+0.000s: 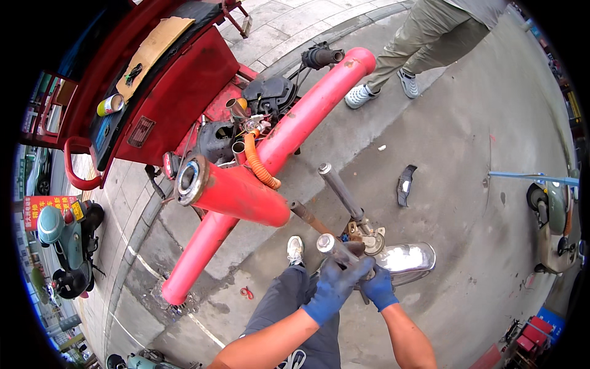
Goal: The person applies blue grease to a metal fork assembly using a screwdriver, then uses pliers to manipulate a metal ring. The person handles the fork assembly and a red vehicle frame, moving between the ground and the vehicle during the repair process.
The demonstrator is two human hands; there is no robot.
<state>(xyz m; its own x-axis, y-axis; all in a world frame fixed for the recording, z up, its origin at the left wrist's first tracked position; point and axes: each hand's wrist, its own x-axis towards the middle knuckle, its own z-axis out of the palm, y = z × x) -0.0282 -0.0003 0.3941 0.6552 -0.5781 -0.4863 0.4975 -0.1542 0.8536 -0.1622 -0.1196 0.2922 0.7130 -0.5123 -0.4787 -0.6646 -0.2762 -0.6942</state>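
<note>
Blue work gloves cover both of my hands. My left hand [338, 286] is closed around the near tube of a front fork [338, 187], just below its bolted top. Close beside it, my right hand [379, 288] grips the lower part of that fork near the fender; its fingertips are partly hidden. A rusty steering stem [310, 218] rises between the two fork tubes. The shiny metal fender [405, 258] extends to the right. Left of the fork stands the red frame of a cargo tricycle [246, 194], its head tube [192, 178] open at the end.
An orange corrugated hose [253, 158] hangs by the frame. Red-handled scissors [246, 293] and a dark curved piece [405, 184] lie on the pavement. Another person [424, 43] stands at the top right. Parked scooters [70, 246] line the left side.
</note>
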